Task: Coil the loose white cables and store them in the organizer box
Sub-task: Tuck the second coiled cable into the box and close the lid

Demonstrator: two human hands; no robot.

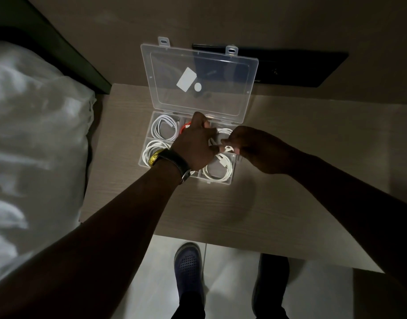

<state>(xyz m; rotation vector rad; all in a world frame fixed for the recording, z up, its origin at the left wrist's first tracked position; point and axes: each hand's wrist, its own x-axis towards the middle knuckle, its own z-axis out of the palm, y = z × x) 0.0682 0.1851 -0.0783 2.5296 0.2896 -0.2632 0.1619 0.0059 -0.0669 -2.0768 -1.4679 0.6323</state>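
Over the organizer box (152,161), right-hand column, both hands are on a white cable (228,148); it sits above the back-right compartment, not yet seated as far as I can judge. Left hand (193,146) curled over the coil from the centre side, fingers closed round part of it; right hand (255,150) pinches the plug end between thumb and fingertip, other fingers folded. Cable looks light, soft, springy; a coil will likely want to spring open, so hold across the loop bundle, not by the plug, and press it down flat before letting go. Smooth round jacket, probably slick; connector is the only hard part.

Other coils: back-left coil (165,128), front-left coil (152,149) partly under the wrist, front-right coil (217,171); all white, loose round loops. Something orange (184,128) in the back-middle compartment, mostly hidden. Box is clear thin plastic with divider walls; hinged lid (199,79) stands open at the back, white label on it, two latch tabs on its far edge. Box rests on a pale wood-grain tabletop (278,134); bedding (36,134) at left, rumpled fabric.
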